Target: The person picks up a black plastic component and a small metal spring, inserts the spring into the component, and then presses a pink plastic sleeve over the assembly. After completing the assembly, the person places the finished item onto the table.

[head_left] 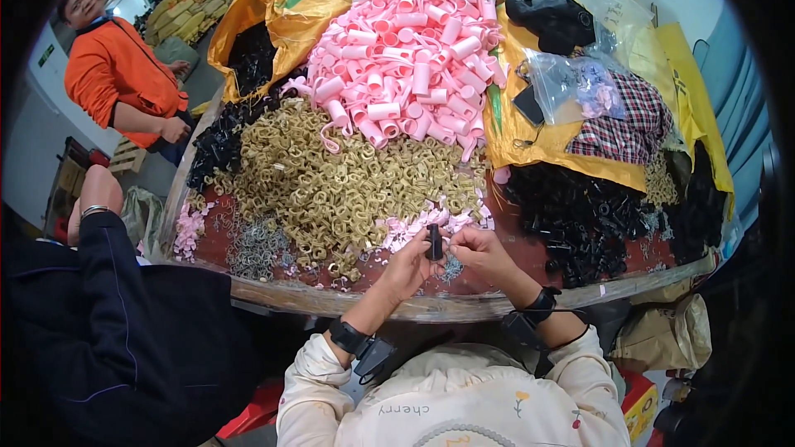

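A short black plastic cylinder (434, 242) stands upright in my left hand (403, 270), with the fingers closed around it near the table's front edge. Just beside it, my right hand (489, 257) is closed in a pinch; whatever its fingertips hold is too small to make out. Beyond both hands lie small flat pink pieces (397, 232) and a broad heap of gold-coloured ring-shaped parts (331, 174). A few tiny grey metal parts (451, 270) rest on the table between my wrists.
Pink cylinders with straps (414, 66) spill from a sack at the back. Black plastic parts (571, 223) cover the right side; grey wire-like parts (255, 247) lie left. A plaid cloth (629, 120) sits on a yellow sack. A person in dark sleeves (116, 306) is close on my left; another in orange (124, 74) stands beyond.
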Demonstrator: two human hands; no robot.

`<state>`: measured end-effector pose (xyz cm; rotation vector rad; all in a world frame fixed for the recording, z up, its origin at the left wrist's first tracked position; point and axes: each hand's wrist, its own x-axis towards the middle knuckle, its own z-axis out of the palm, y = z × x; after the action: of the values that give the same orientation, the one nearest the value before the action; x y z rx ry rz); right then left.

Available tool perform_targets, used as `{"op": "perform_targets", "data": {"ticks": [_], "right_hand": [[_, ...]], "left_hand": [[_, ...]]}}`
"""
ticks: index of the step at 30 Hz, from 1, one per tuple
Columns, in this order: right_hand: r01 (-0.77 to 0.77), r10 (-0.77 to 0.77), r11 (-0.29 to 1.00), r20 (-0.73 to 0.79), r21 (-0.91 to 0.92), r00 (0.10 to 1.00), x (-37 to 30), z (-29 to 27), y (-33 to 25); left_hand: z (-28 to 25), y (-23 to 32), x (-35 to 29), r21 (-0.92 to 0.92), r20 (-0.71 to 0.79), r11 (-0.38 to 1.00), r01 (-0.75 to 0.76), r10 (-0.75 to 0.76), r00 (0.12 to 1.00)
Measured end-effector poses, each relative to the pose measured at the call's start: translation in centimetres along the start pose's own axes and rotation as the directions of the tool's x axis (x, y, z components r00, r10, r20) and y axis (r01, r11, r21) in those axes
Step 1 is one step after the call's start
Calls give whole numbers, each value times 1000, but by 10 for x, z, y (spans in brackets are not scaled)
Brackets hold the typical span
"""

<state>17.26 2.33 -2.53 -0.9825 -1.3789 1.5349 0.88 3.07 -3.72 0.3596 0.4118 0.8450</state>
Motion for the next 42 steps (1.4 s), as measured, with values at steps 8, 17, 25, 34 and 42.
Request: {"op": "perform_targets", "data": {"ticks": [8, 17, 25, 34, 42], "right_hand": [[444, -535, 525, 125, -726, 836, 3, 5, -7], [486, -522, 311, 280, -817, 805, 3, 12, -13], [442, -378, 365, 303, -820, 875, 7, 10, -13], [472, -356, 444, 333, -762, 873, 15, 12, -11], [526, -429, 569, 318, -633, 846, 20, 11, -3]], "left_hand": [[-20, -7, -6, 148, -38, 989, 26, -21, 999], [-21, -10, -16, 198, -100, 978, 66, -47, 994], [-20, -16, -18, 356, -153, 927, 120, -69, 986], [-30, -11, -22, 197, -151, 975, 103, -74, 986], [-43, -4, -26, -11, -98, 1000, 24, -25, 995]]}}
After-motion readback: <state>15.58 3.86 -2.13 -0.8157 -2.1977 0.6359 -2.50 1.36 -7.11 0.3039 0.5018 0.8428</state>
